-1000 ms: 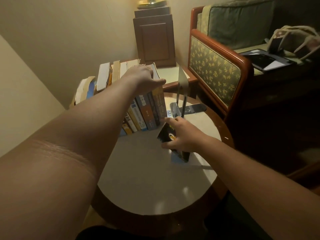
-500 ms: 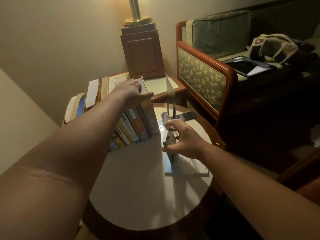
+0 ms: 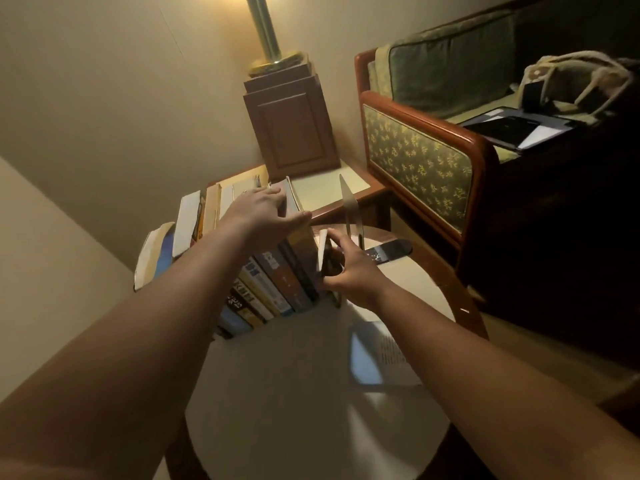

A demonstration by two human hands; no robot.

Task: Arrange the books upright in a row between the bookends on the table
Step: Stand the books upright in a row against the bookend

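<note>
Books (image 3: pixel 277 282) are leaning under the flat, outspread left hand (image 3: pixel 263 213), while the right hand (image 3: pixel 356 271) is gripping a small dark book (image 3: pixel 329 263) (upright) just beside them.

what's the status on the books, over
Left hand atop book row. Right hand grips dark book upright at row's end, by bookend. One flat book on table.
</note>
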